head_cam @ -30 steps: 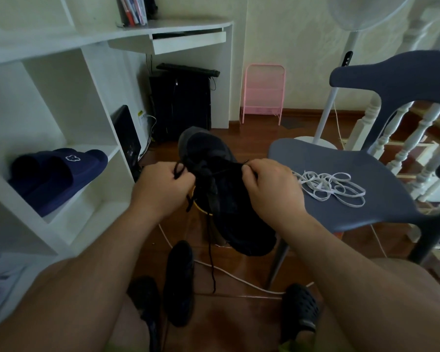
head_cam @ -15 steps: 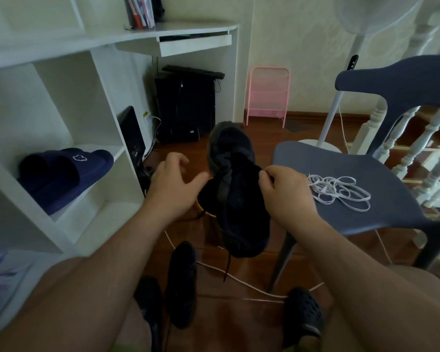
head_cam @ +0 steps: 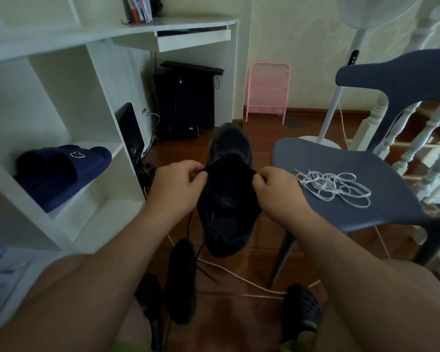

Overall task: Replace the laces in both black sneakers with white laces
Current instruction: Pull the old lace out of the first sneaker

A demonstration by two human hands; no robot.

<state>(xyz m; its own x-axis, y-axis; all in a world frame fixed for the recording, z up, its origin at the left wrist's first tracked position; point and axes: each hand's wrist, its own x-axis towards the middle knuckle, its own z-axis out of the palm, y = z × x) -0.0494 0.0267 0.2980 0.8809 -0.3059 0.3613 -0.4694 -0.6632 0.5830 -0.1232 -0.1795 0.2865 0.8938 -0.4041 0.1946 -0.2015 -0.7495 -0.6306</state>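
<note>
Both hands up in the air pinching one black sneaker (head_cam: 228,199) at its upper edges, left hand (head_cam: 174,189) on its left side, right hand (head_cam: 277,193) on its right, black lace (head_cam: 188,228) dangling below, second sneaker (head_cam: 181,280) on floor, white laces (head_cam: 333,186) piled on grey chair (head_cam: 315,158) seat

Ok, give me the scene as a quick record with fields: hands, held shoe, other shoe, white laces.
left hand: pinches the held sneaker's upper edge
right hand: pinches the opposite edge
held sneaker: black, in the air, a black lace dangling below
second sneaker: on the floor
white laces: loose tangle on the blue chair seat, untouched
</note>
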